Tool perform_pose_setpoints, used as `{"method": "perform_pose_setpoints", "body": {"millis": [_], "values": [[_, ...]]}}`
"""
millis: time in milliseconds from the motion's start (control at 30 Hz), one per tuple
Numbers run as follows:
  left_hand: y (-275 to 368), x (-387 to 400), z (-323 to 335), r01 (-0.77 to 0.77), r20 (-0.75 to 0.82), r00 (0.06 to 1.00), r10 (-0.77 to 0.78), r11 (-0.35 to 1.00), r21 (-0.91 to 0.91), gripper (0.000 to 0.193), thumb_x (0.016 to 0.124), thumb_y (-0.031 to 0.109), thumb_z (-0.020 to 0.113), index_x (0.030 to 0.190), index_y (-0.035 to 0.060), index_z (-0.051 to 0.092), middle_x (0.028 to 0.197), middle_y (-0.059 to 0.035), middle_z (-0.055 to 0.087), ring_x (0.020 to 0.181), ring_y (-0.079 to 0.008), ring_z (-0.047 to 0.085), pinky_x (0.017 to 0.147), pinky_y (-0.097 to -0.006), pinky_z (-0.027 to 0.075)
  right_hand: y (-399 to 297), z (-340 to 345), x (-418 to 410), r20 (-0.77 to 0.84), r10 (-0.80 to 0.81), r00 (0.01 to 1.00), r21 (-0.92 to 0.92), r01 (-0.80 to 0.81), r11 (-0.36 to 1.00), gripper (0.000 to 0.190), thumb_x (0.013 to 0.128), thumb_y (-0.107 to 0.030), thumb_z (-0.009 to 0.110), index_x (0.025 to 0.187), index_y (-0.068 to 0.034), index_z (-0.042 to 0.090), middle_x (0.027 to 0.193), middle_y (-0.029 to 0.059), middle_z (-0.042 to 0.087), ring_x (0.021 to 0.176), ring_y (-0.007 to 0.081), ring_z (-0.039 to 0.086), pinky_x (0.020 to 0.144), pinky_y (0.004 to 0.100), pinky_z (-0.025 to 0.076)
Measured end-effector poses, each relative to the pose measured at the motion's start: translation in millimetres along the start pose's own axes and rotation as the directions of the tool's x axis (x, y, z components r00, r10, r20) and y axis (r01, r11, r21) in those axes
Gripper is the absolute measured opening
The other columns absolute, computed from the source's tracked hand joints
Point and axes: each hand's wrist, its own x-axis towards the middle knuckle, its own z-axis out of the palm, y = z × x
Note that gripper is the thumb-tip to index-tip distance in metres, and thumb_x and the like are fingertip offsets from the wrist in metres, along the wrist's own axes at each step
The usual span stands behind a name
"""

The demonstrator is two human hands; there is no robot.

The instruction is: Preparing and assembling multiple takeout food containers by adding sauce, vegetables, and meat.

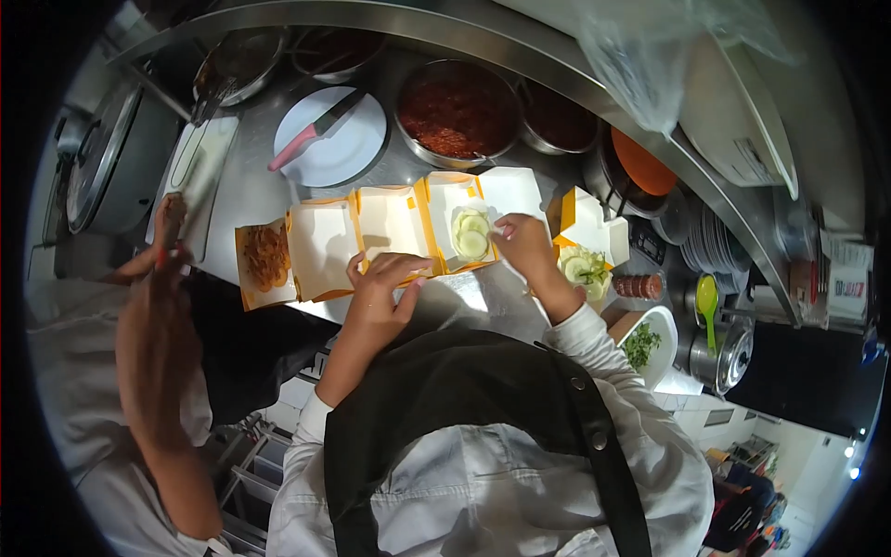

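A row of open yellow-and-white paperboard food boxes lies on the steel counter before me. My left hand rests at the front rim of a middle box, fingers spread and holding nothing visible. Overlapping cucumber slices lie in a box further right. Close beside them is my right hand, its fingertips bunched; whether a slice is between them is hidden. The leftmost box contains browned, sliced fried food. To the right, a separate box holds cucumber and green leaves.
A pink-handled knife lies across a white plate. Behind the boxes stands a bowl of red sauce. A white tub of herbs is at right. At left, a co-worker's hand is near a cutting board. A steel shelf edge crosses above.
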Motion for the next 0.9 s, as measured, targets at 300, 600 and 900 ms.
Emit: {"method": "perform_pose_setpoints", "body": {"millis": [300, 600, 900], "values": [[6, -8, -5, -0.095, 0.033, 0.995, 0.092, 0.988, 0.123, 0.020, 0.080, 0.010, 0.054, 0.098, 0.0104, 0.060, 0.097, -0.0048, 0.061, 0.096, -0.0198, 0.054, 0.096, -0.0415, 0.021, 39, -228, -124, -0.578, 0.283, 0.765, 0.246, -0.166, 0.955, 0.012, 0.078, -0.008, 0.060, 0.085, 0.000, 0.064, 0.066, 0.0023, 0.060, 0.057, 0.0050, 0.049, 0.055, 0.0203, 0.041], [74, -7, 61, -0.322, 0.418, 0.863, 0.284, 0.947, 0.022, 0.028, 0.072, 0.010, 0.064, 0.099, 0.0101, 0.059, 0.097, -0.0064, 0.061, 0.095, -0.0224, 0.055, 0.096, -0.0434, 0.024, 156, -201, -302, -0.535, 0.621, 0.573, 0.173, -0.645, 0.744, 0.015, 0.065, -0.010, 0.066, 0.076, -0.001, 0.065, 0.070, 0.0111, 0.063, 0.066, 0.0191, 0.060, 0.060, 0.0291, 0.046], [149, 3, 124, -0.381, 0.626, 0.724, 0.289, 0.925, 0.014, 0.025, 0.076, 0.011, 0.060, 0.102, 0.0108, 0.057, 0.098, -0.0046, 0.059, 0.097, -0.0184, 0.053, 0.100, -0.0422, 0.016, 198, -125, -279, -0.416, 0.682, 0.602, 0.214, -0.664, 0.716, 0.034, 0.058, -0.008, 0.069, 0.088, 0.004, 0.060, 0.086, 0.0216, 0.061, 0.085, 0.0367, 0.058, 0.077, 0.0373, 0.046]]}}
